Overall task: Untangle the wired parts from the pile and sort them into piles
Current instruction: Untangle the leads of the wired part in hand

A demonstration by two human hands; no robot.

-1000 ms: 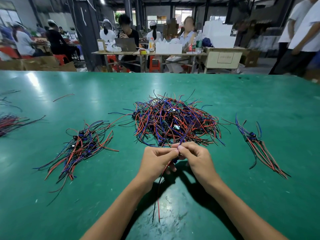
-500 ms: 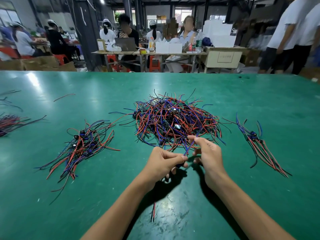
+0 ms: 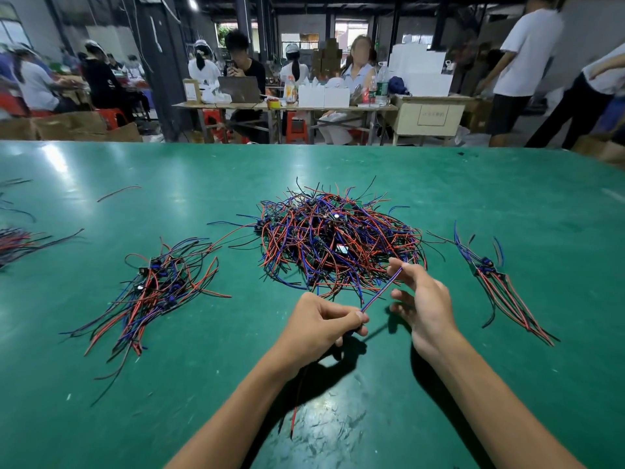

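Note:
A big tangled pile (image 3: 338, 242) of red, blue and black wired parts lies in the middle of the green table (image 3: 507, 204). My left hand (image 3: 321, 328) is closed on one wired part near the table's front. Its blue and red wires (image 3: 382, 288) run up and right to my right hand (image 3: 422, 299), which pinches their ends between thumb and forefinger. More of the part's wires hang below my left hand. A sorted pile (image 3: 155, 286) lies to the left, and a smaller sorted bunch (image 3: 497, 282) to the right.
Another bundle of wires (image 3: 17, 242) sits at the far left edge, with a loose wire (image 3: 118, 192) behind it. Beyond the table, several people sit and stand at work tables with boxes and bottles.
My hands have moved apart: the right hand slid up and right along the wires, stretching them out straight, while the left hand stayed low holding the part.

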